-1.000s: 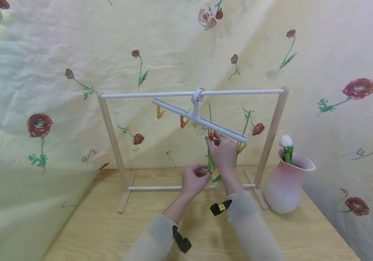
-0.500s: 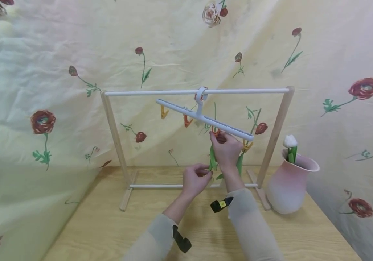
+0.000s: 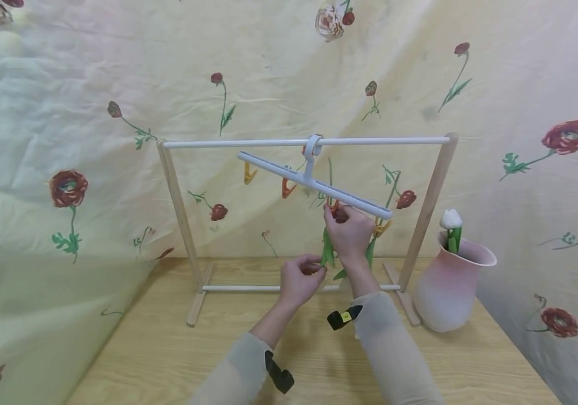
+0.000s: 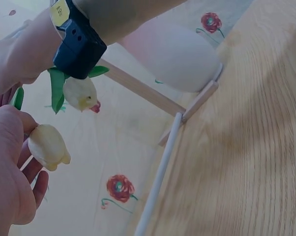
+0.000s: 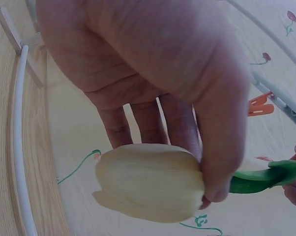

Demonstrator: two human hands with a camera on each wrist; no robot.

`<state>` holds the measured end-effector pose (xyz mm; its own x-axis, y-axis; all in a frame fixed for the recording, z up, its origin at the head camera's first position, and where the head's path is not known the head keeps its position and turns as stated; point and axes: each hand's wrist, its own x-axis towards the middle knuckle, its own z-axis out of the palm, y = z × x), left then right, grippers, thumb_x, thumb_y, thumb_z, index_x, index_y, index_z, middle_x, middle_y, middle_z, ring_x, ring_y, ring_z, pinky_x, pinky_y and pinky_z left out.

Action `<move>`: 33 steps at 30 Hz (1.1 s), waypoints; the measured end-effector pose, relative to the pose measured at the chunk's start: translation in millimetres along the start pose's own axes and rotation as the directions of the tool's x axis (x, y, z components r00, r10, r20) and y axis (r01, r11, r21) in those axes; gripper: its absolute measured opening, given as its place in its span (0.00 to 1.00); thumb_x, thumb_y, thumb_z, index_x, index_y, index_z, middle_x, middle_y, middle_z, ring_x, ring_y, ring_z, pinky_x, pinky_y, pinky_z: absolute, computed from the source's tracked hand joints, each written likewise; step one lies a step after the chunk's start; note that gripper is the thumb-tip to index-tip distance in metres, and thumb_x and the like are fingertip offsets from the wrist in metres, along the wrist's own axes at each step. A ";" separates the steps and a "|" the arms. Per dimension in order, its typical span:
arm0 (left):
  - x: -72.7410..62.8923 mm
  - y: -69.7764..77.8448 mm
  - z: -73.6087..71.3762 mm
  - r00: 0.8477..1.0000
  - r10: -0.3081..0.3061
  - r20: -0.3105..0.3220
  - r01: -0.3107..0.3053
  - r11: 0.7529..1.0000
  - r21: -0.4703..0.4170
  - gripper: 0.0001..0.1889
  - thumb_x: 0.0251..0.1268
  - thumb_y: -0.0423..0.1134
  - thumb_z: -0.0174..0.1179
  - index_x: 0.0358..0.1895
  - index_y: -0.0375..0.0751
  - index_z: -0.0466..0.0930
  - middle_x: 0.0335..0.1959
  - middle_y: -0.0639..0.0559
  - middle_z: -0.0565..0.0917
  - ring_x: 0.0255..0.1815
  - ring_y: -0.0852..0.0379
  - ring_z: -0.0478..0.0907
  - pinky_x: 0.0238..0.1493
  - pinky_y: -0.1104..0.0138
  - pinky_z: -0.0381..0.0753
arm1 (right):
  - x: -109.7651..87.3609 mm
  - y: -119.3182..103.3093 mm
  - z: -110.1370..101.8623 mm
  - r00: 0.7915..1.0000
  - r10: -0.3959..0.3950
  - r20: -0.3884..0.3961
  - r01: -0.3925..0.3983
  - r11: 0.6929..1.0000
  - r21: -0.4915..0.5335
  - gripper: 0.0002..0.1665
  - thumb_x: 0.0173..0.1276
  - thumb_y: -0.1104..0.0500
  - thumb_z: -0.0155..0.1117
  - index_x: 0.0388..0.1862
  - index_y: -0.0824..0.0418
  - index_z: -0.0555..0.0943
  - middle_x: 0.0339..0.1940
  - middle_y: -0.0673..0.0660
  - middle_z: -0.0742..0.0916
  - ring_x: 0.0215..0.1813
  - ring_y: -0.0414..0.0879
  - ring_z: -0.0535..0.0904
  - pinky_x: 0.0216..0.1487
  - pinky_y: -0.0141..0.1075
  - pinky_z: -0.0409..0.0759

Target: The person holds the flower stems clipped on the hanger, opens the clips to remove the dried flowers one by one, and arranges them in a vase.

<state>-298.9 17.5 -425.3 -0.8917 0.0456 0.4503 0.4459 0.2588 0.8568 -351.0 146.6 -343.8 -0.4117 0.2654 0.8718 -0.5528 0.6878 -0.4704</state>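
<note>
The white tulip (image 5: 148,183) points head-down, its stem (image 3: 330,170) near upright and rising beside the orange clip (image 3: 335,206) that the right hand (image 3: 352,233) pinches under the tilted hanger (image 3: 315,184), the left hand's (image 3: 300,281) grip clamped on it lower down.

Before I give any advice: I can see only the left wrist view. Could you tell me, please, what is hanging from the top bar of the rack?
Observer: A white hanger, slanted, its right end lower.
Operator: Thank you. And where is the right hand working?
Observer: At the orange clip just right of the hanger's middle.
Operator: Of the vase I see only the lower part. Is there something in its mouth?
Observer: Yes, one white tulip rises from it.
</note>
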 end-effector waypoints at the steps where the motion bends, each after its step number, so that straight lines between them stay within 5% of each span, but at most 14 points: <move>1: -0.6 -1.0 -1.3 1.000 -0.005 0.000 0.005 1.000 -0.006 0.08 0.64 0.32 0.72 0.44 0.42 0.92 0.39 0.47 0.94 0.37 0.56 0.92 0.47 0.65 0.90 | -0.3 -0.8 0.2 1.000 -0.002 0.003 0.002 1.000 0.000 0.15 0.67 0.55 0.77 0.30 0.68 0.91 0.26 0.61 0.93 0.25 0.53 0.91 0.30 0.28 0.82; 6: -3.0 -5.1 -7.6 1.000 0.004 -0.007 -0.005 1.000 -0.010 0.09 0.63 0.30 0.72 0.45 0.42 0.92 0.42 0.47 0.94 0.38 0.55 0.92 0.50 0.55 0.92 | -1.7 -4.7 0.1 1.000 0.005 0.013 -0.006 1.000 0.031 0.14 0.66 0.57 0.77 0.31 0.69 0.92 0.25 0.62 0.93 0.24 0.54 0.91 0.29 0.20 0.77; 10: -4.3 -6.9 -10.4 1.000 0.011 -0.017 -0.011 1.000 0.005 0.09 0.62 0.30 0.72 0.45 0.41 0.93 0.42 0.46 0.94 0.37 0.55 0.92 0.47 0.61 0.91 | -2.7 -3.4 1.3 1.000 0.027 0.014 -0.028 0.997 0.065 0.14 0.65 0.57 0.77 0.31 0.69 0.91 0.26 0.63 0.93 0.25 0.55 0.91 0.31 0.09 0.68; 14: -5.1 -7.9 -10.7 1.000 0.005 -0.018 -0.005 1.000 0.014 0.09 0.62 0.31 0.72 0.45 0.42 0.93 0.41 0.47 0.95 0.36 0.57 0.92 0.46 0.64 0.90 | -5.0 0.0 3.9 0.998 0.068 -0.012 -0.067 0.992 0.106 0.14 0.64 0.56 0.79 0.33 0.68 0.92 0.28 0.63 0.93 0.27 0.56 0.92 0.31 0.08 0.69; 26: -3.6 -10.2 -10.1 1.000 0.009 -0.028 -0.008 1.000 0.012 0.09 0.63 0.31 0.72 0.45 0.42 0.93 0.40 0.46 0.94 0.36 0.55 0.92 0.51 0.45 0.90 | -2.5 -0.8 8.1 0.992 0.079 -0.095 -0.060 0.981 0.185 0.12 0.61 0.59 0.80 0.29 0.68 0.91 0.26 0.63 0.93 0.26 0.57 0.91 0.32 0.10 0.73; 33: -7.5 -17.1 -15.7 1.000 -0.011 -0.028 0.012 0.999 0.035 0.08 0.63 0.32 0.72 0.44 0.42 0.92 0.38 0.47 0.94 0.35 0.59 0.90 0.47 0.58 0.90 | -1.3 -2.6 12.8 0.990 0.086 -0.115 -0.062 0.977 0.202 0.07 0.60 0.62 0.79 0.29 0.67 0.92 0.25 0.63 0.93 0.26 0.57 0.91 0.31 0.10 0.73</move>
<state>-298.6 -2.4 -439.3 -0.8941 0.0157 0.4476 0.4321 0.2929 0.8529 -358.3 135.8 -345.5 -0.3721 0.3995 0.8378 -0.6611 0.5195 -0.5413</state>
